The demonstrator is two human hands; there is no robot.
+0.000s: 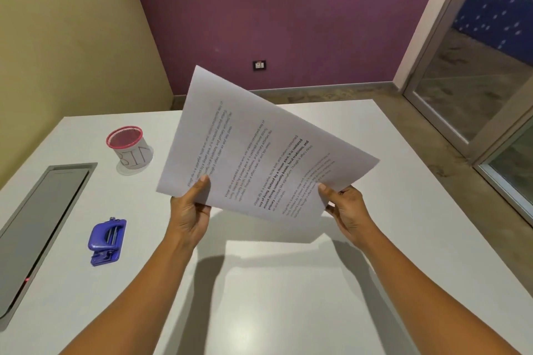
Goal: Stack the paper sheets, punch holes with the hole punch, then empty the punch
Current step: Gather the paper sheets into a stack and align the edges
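I hold printed white paper sheets [253, 147] tilted up in the air above the white table [288, 297]. My left hand [191, 210] pinches their lower left edge, thumb on top. At the lower right corner my right hand [346, 210] pinches them the same way. How many sheets there are I cannot tell. A blue hole punch [106, 241] lies on the table to the left of my left forearm, untouched.
A pink mesh cup [128, 148] wrapped in paper marked "BIN" stands at the back left of the table. A grey recessed panel [37, 228] runs along the table's left side. The table's right edge drops to a concrete floor by a glass door [476, 81].
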